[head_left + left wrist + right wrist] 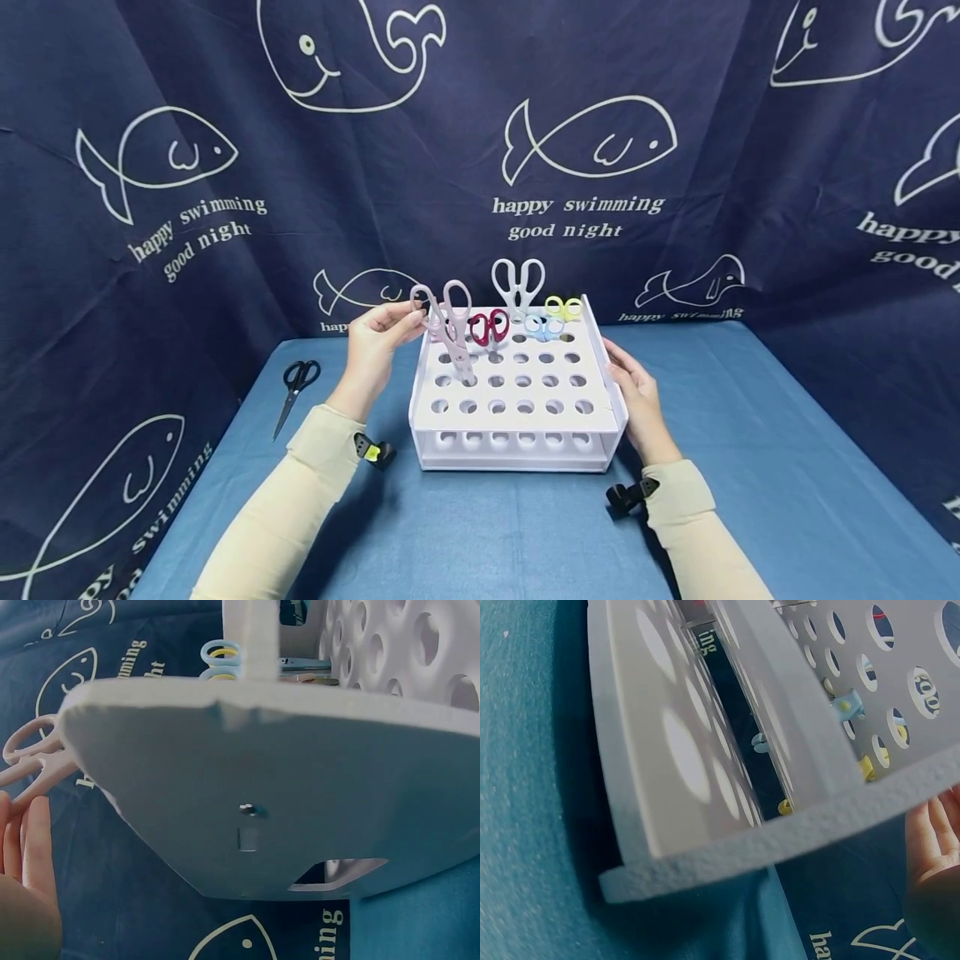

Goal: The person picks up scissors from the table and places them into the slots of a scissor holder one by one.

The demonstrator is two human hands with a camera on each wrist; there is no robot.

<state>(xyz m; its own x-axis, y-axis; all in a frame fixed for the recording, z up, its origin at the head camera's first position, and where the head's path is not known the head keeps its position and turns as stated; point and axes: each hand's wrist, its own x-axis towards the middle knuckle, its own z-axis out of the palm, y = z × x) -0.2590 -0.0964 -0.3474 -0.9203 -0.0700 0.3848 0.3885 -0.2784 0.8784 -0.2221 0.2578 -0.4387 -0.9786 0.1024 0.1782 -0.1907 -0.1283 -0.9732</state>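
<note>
At the left side of a white rack with rows of round holes, my left hand pinches one handle loop of the pale pink scissors. They lean to the left, blades down in a hole. In the left wrist view the fingers meet the pink handle past the rack's side panel. My right hand rests with extended fingers against the outside of the right panel. Behind that panel, in the right wrist view, part of the hand shows.
Dark red scissors, pale white scissors, light blue scissors and yellow scissors stand in the rack. Black scissors lie on the blue tabletop to the left. A dark blue printed curtain hangs behind.
</note>
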